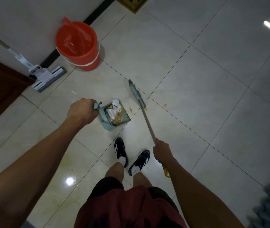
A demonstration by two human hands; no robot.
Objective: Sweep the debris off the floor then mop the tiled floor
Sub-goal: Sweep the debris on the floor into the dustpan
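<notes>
My left hand (81,111) grips the handle top of a teal dustpan (115,117) that stands on the tiled floor (188,71). The pan holds white paper scraps and yellow crumbs. My right hand (162,152) grips the wooden handle of a teal broom (136,94), whose head rests on the floor just right of the dustpan. A few yellow crumbs (165,105) lie on the tiles by the broom head and at the pan's lip. A sponge mop (46,76) leans against the wall at the left.
A red bin (77,44) lined with a red bag stands by the wall behind the dustpan. A dark red door (1,89) is at the left. My two feet in black shoes (131,156) stand just behind the pan. A wooden furniture base (131,4) is at the top.
</notes>
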